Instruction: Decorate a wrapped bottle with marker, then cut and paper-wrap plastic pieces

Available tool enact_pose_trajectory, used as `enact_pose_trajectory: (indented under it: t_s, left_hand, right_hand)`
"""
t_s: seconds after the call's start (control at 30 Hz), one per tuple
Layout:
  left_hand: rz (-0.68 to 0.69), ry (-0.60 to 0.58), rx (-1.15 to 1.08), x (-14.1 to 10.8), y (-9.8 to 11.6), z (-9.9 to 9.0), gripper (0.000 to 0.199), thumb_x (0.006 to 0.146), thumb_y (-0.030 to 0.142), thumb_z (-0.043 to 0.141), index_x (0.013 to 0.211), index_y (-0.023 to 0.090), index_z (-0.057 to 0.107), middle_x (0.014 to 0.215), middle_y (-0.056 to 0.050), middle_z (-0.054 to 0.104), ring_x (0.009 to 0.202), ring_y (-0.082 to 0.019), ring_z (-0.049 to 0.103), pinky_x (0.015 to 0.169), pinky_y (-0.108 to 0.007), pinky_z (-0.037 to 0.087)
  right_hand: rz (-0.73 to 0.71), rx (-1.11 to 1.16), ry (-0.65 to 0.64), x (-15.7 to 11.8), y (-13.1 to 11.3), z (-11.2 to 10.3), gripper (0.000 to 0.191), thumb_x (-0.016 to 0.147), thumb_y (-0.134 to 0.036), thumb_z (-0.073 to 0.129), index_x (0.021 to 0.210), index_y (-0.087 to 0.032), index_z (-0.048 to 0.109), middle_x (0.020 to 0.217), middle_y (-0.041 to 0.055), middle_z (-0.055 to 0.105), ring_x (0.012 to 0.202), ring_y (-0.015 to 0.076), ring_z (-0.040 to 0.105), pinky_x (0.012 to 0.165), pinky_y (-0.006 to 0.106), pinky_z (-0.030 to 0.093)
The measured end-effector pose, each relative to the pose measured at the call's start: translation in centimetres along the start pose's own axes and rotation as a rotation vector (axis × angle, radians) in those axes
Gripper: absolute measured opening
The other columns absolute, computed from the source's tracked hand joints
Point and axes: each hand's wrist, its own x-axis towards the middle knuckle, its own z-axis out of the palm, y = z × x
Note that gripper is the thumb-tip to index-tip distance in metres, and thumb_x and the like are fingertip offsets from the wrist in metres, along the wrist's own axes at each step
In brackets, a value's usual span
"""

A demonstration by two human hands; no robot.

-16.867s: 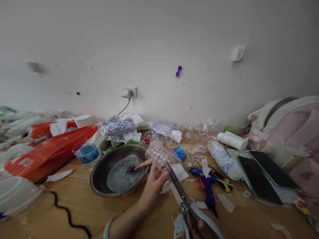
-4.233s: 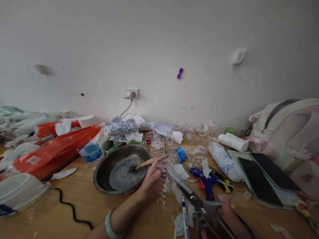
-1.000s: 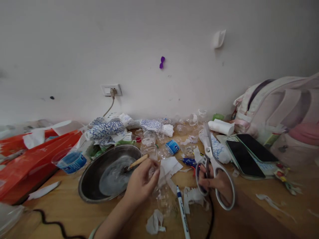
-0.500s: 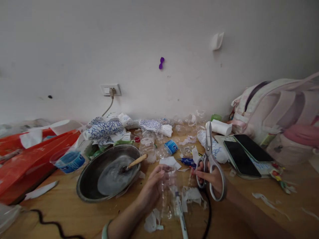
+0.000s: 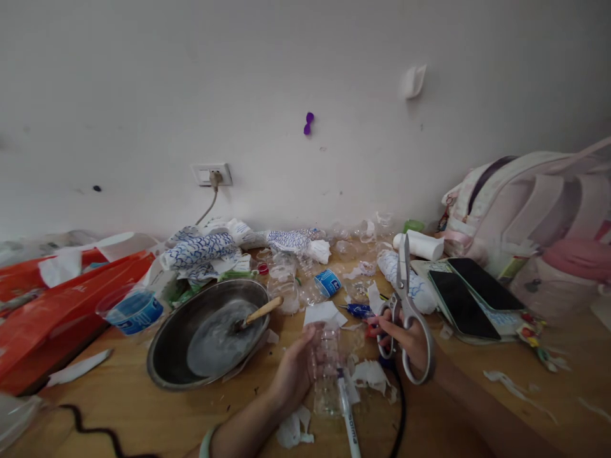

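Note:
My left hand [image 5: 296,361] is closed around the side of a clear ribbed plastic bottle [image 5: 327,375], low over the table; the fingers behind it are partly hidden. In my right hand [image 5: 411,343] is a pair of grey-handled scissors [image 5: 403,280], blades pointing up and nearly together. A white marker [image 5: 348,416] lies just right of the bottle. Torn white paper [image 5: 371,375] lies between my hands, and a flat white paper piece [image 5: 324,313] is behind the bottle. Near the scissors is a blue glue-gun-like tool [image 5: 359,310], partly covered.
Left stands a dark metal bowl [image 5: 160,356] of cloudy liquid with a wooden-handled brush [image 5: 262,310]. Paper-wrapped bottles with blue scale patterns [image 5: 203,249] line the wall. Two phones [image 5: 463,305] and a pink backpack [image 5: 529,197] are at right; a red bag [image 5: 71,312] is far left.
The bottle has turned slightly in my left hand, and that hand has shifted a little right and down. My right hand's fingers have moved slightly; the scissors remain held upright.

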Motion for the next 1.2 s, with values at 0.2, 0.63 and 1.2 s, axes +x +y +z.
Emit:
enact_pose_trajectory:
  t_s: [0.2,0.63,1.2]
  left_hand:
    - [0.152,0.05,-0.044,0.1,0.3,0.1,0.041,0.067,0.038,0.083,0.098,0.017,0.067,0.11,-0.007,0.07,0.089,-0.021,0.068,0.085,-0.034,0.051]
    - [0.024,0.066,-0.151,-0.1,1.0,0.8,0.03,0.088,0.037,0.059,0.1,0.011,0.067,0.098,-0.015,0.073,0.098,-0.029,0.068,0.084,-0.043,0.055]
    - [0.084,0.115,-0.086,-0.1,0.0,0.6,0.037,0.074,0.035,0.078,0.104,0.018,0.066,0.103,-0.007,0.075,0.096,-0.021,0.07,0.09,-0.032,0.053]
  right_hand:
    - [0.011,0.0,-0.026,-0.2,0.3,0.0,0.05,0.055,-0.059,0.081,0.066,-0.018,0.054,0.049,-0.0024,0.054,0.043,0.0111,0.05,0.043,0.024,0.045]
    - [0.015,0.086,-0.014,-1.1,-1.2,0.8,0.063,0.058,-0.077,0.068,0.052,-0.019,0.047,0.044,-0.0023,0.044,0.036,0.0081,0.039,0.036,0.022,0.034]
    - [0.023,0.357,0.056,-1.0,-4.0,-0.4,0.057,0.066,-0.075,0.058,0.057,-0.019,0.05,0.041,-0.0021,0.04,0.033,0.0091,0.036,0.036,0.023,0.029]
